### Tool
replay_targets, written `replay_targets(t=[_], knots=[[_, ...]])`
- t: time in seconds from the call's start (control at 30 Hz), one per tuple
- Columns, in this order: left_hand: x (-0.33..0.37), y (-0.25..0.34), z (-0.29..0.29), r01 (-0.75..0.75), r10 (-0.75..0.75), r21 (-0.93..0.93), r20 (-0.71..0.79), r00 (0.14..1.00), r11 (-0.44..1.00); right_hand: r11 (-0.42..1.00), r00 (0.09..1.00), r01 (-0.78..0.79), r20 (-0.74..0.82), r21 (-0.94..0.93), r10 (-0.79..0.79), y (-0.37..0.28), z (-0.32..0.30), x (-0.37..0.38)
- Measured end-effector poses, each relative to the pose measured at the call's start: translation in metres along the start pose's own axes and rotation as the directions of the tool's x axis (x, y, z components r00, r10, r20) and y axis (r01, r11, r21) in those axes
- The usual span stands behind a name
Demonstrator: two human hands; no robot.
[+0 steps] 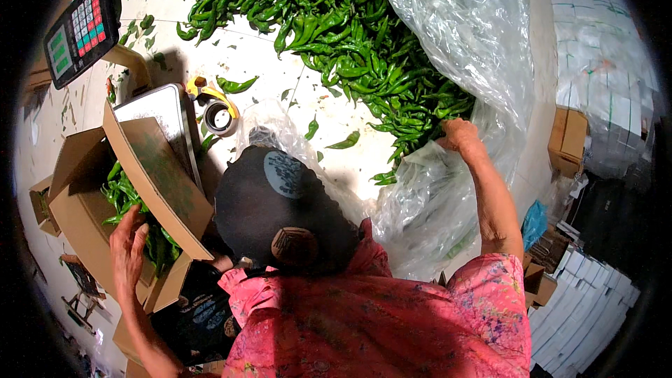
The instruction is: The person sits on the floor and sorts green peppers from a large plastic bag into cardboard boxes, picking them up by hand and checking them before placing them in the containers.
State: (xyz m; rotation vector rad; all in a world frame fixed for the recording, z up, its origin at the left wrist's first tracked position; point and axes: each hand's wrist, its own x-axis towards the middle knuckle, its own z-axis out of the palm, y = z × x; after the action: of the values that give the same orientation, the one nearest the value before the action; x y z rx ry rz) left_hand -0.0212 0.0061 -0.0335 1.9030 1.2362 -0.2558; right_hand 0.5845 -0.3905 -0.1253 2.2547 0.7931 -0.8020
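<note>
My left hand (128, 239) is at the open cardboard box (157, 150) on the left. Its fingers are apart and reach over the long green peppers (124, 192) inside, next to the near rim. On the right, my right hand (458, 134) is closed at the edge of a large heap of green peppers (364, 49) on the floor. Its fingertips are partly hidden, and what they grip cannot be made out. Clear plastic sheeting (483, 35) borders the heap and runs beneath my right forearm.
A platform scale (157, 108) with a keypad display (82, 30) stands behind the box. Beside it lies a yellow tape dispenser (213, 101). Loose peppers (344, 141) and leaf bits dot the pale floor. Wrapped white stacks (595, 49) and a small carton (568, 136) line the right.
</note>
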Motion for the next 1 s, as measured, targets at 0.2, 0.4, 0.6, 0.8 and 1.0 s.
replay_targets(t=[0.2,0.4,0.6,0.8,1.0], knots=[[0.000,0.004,0.004,-0.010,0.010,0.025,0.000,1.000,1.000,0.906,0.950,0.104,0.310,-0.411,0.032,0.037,0.063,-0.017],[-0.006,-0.002,0.005,-0.100,0.102,0.142,-0.006,0.995,0.985,0.890,0.954,-0.075,0.229,-0.449,0.196,0.153,0.117,-0.033],[-0.009,0.009,0.006,-0.068,0.071,0.171,-0.010,0.997,0.983,0.968,0.975,-0.178,-0.165,-0.176,0.150,0.097,0.062,-0.039],[-0.002,0.014,0.010,-0.105,0.105,0.164,0.009,0.994,0.981,0.904,0.888,-0.185,-0.329,0.386,0.322,0.070,0.039,-0.014],[-0.003,0.018,0.011,-0.075,0.068,0.201,0.041,0.997,0.977,0.963,0.888,0.143,-0.460,0.231,-0.022,0.045,0.063,-0.017]])
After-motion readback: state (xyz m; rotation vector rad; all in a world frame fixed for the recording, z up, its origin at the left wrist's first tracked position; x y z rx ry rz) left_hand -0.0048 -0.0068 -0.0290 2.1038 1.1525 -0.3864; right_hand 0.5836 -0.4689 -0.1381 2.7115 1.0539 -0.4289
